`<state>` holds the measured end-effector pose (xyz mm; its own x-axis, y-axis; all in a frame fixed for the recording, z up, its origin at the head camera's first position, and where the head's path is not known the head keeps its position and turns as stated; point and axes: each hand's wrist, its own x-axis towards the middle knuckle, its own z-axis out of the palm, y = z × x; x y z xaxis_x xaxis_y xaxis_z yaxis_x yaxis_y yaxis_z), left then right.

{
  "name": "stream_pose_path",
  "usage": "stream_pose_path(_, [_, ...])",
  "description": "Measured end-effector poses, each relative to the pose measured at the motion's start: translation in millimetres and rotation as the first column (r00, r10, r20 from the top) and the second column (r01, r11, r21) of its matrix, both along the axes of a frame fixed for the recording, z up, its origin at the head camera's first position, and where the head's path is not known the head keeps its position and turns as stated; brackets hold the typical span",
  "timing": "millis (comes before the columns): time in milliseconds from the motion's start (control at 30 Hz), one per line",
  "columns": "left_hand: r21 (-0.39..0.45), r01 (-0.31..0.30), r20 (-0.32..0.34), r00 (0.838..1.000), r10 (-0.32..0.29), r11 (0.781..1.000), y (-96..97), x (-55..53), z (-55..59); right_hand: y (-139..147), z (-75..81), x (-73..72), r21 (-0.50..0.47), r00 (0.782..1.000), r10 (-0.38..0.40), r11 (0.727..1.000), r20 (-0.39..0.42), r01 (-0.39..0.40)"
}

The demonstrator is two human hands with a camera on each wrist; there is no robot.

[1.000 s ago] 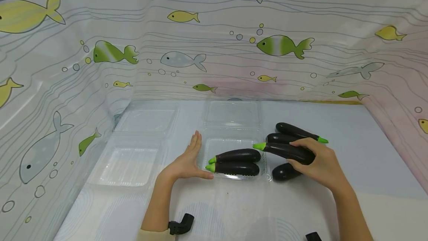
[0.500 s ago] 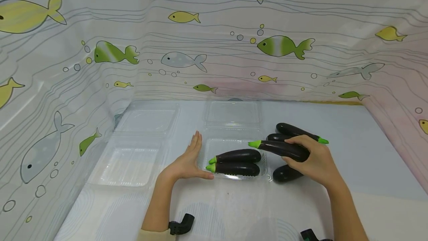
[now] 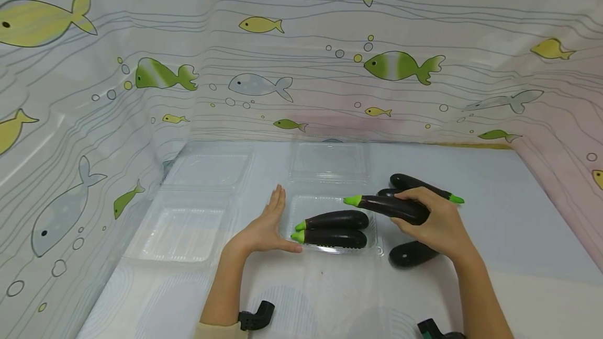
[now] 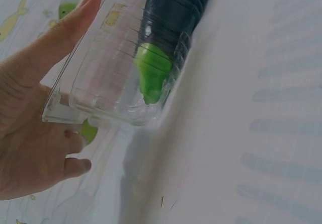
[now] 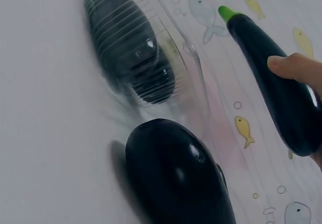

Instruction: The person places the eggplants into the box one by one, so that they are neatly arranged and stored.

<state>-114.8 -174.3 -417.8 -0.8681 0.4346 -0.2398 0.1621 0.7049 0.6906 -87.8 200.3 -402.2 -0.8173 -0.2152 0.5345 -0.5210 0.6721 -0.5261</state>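
Note:
My right hand [image 3: 435,223] pinches an eggplant [image 3: 391,208] with a bright green stem end. It is held in the air over the right side of a clear plastic clamshell box [image 3: 306,204], stem pointing left. Two more eggplants, a rear one [image 3: 336,219] and a front one [image 3: 332,238], lie side by side inside that box. At the box's left end my left hand [image 3: 264,232] rests with fingers extended and thumb along the front corner. In the left wrist view the thumb [image 4: 60,43] lies by the box rim, and a green stem [image 4: 152,70] shows through the wall.
Right of the box lie more eggplants: one at the back [image 3: 419,186], one mostly hidden behind the held one, and one in front [image 3: 412,254]. A second clear clamshell box [image 3: 183,232] lies open at the left. Fish-patterned sheeting [image 3: 330,88] walls the table.
My right hand has moved left and slightly up with the eggplant, bringing its stem end over the box. The front right eggplant shifted slightly. My left hand has stayed in place.

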Motion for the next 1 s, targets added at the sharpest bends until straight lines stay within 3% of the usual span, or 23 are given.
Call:
stream_pose_path(733, [0.008,-0.01,0.008,1.0,0.01,1.0,0.3,0.9,0.0,-21,5.3,-12.8,-0.051,0.997,0.081,0.995,0.006,-0.08])
stream_pose_path(1000, [0.004,-0.011,0.003,1.0,0.011,1.0,1.1,1.0,0.3,-31,0.8,-20.2,-0.042,0.993,0.121,0.992,0.001,-0.12])
